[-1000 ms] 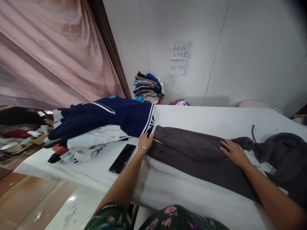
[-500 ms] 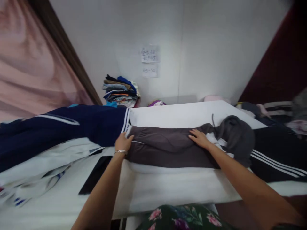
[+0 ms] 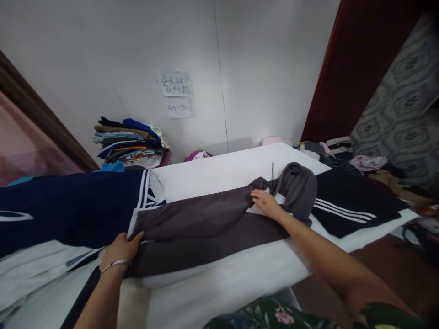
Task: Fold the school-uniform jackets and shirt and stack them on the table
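Note:
A dark grey hoodie (image 3: 206, 228) lies lengthwise across the white table, folded into a long strip. Its hood (image 3: 300, 183), with a cord sticking up, is bunched at the right end, and some white lining shows there. At the left end, my left hand (image 3: 121, 251) pinches the hem, thumb on top and the other fingers partly hidden. My right hand (image 3: 267, 203) rests flat on the cloth just left of the hood, fingers stretched out.
A navy garment with white stripes (image 3: 85, 205) lies to the left, over white clothing (image 3: 41, 269). Black striped clothing (image 3: 350, 201) lies on the right. Behind are a folded clothes stack (image 3: 130, 144) and wall notes (image 3: 176, 87); more clothes are heaped far right.
The view has turned right, so things appear farther left. My right hand is now closer to the hood. My left hand still grips the hem, and the hoodie looks smoother and straighter.

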Available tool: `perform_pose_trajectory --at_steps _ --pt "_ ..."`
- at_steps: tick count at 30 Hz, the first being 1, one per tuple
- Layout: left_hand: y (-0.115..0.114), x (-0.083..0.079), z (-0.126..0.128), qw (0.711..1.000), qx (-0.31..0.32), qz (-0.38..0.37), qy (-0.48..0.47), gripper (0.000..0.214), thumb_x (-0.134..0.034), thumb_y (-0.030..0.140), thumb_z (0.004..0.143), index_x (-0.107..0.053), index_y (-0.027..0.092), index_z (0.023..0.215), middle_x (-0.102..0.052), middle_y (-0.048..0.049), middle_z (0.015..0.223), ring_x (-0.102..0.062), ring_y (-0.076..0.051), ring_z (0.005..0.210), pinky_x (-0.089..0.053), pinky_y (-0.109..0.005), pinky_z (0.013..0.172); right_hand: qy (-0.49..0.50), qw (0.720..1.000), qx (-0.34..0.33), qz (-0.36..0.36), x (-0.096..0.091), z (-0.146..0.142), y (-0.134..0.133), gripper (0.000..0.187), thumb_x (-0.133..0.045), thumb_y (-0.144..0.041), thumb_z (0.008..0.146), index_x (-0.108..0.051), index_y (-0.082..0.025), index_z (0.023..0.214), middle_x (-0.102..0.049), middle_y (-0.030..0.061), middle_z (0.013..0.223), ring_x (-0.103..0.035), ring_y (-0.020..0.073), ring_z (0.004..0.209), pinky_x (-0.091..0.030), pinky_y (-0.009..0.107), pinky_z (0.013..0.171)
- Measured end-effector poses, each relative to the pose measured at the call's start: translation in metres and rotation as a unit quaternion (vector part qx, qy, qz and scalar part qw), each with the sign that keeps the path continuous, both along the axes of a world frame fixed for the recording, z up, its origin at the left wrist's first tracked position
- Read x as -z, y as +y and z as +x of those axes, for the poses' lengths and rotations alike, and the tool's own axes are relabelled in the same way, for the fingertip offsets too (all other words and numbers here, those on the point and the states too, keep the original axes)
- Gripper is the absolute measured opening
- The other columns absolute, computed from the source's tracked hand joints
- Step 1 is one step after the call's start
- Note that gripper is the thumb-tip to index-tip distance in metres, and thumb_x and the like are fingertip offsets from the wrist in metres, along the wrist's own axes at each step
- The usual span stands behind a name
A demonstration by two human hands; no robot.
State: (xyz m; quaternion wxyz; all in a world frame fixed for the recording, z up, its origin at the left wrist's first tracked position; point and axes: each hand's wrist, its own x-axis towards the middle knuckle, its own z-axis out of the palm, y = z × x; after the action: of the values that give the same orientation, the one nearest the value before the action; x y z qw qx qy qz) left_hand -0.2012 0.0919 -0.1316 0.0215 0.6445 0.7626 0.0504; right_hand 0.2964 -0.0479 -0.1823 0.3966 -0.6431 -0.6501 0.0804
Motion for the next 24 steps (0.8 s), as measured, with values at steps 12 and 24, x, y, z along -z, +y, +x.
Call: perform_pose_trajectory --at_steps 12,24 --pt "-0.026 0.005 0.129 0.955 0.281 0.059 0.069 0.058 -0.039 0.046 0.088 -0.047 0.014 0.136 -0.038 -0.0143 0.150 -0.033 -0.029 0.138 -0.029 -0.050 0.109 0.075 0.983 0.087 -0.142 -0.008 0.097 0.054 0.077 -0.049 -0.001 0.062 -0.048 -0.018 0.138 -0.070 0.0043 0.110 -0.066 0.0160 0.095 -0.051 0.026 0.086" --pt "-0.013 0.031 0.119 0.941 0.298 -0.056 0.152 0.047 -0.033 0.030 0.092 -0.052 0.027 0.135 -0.033 -0.0074 0.153 -0.025 -0.028 0.142 -0.025 -0.055 0.109 -0.075 0.972 0.104 -0.197 -0.003 0.136 0.037 0.025 -0.052 -0.016 0.071 -0.073 -0.019 0.084 -0.068 0.0049 0.111 -0.058 0.0226 0.108 -0.040 0.031 0.097"
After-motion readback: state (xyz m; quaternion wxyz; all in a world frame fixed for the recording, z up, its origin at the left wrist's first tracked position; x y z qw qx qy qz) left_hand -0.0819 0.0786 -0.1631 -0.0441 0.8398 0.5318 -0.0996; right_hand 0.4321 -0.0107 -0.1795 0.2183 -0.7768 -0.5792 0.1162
